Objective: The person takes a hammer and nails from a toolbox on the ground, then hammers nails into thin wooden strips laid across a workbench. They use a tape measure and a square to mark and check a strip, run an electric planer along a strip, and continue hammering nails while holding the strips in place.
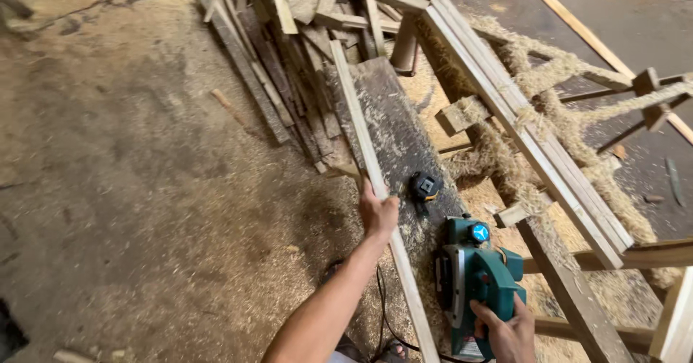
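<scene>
- wooden strip [375, 182], long and thin, is lying on the dark board [393, 128], its long axis running from the scrap pile [289, 38] at the far end back toward the person.
- left hand [378, 213] is closing around the strip near its middle, fingers wrapped over it, so the longer visible part is reaching away from the grip toward the scrap pile.
- right hand [510, 332] is gripping the rear handle of the green electric planer [473, 283], fingers curled shut on it.
- planer is sitting on the near end of the dark board, just beside the strip on its right; its body is pointing the same way as the strip's long axis.
- left hand is the nearer one to the strip; the right hand is apart from it, touching only the planer.
- black tape measure [424, 187] is resting on the dark board, just right of the left hand and ahead of the planer.
- pale planks [520, 128] are leaning across a wooden frame to the right of the dark board, with curly shavings [505, 161] hanging over them.
- sawdust is covering the floor [130, 189] left of the dark board.
- black cord [384, 312] is trailing beneath the left forearm near the strip.
</scene>
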